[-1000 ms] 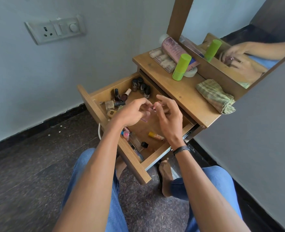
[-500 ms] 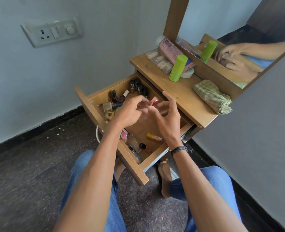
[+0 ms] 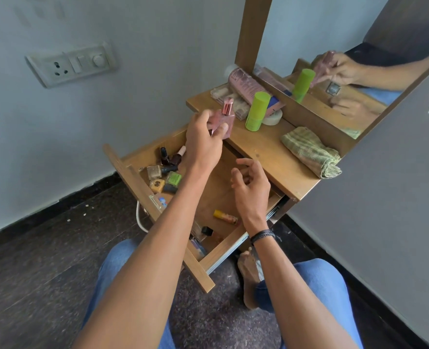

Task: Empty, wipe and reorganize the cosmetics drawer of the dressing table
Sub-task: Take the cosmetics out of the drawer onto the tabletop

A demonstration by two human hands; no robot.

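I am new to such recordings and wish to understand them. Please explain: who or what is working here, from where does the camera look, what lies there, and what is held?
There is no machine here: a person works with two bare hands. The camera sits on the person's head and looks forward and down, so you see both arms from above.

The left hand holds a pink bottle near the front edge of the table. The right hand hovers over the open drawer, fingers relaxed, holding nothing.

In the drawer lie nail polish bottles and a small yellow tube. On the table are an upright green tube and a folded green cloth. The mirror behind reflects the hands.
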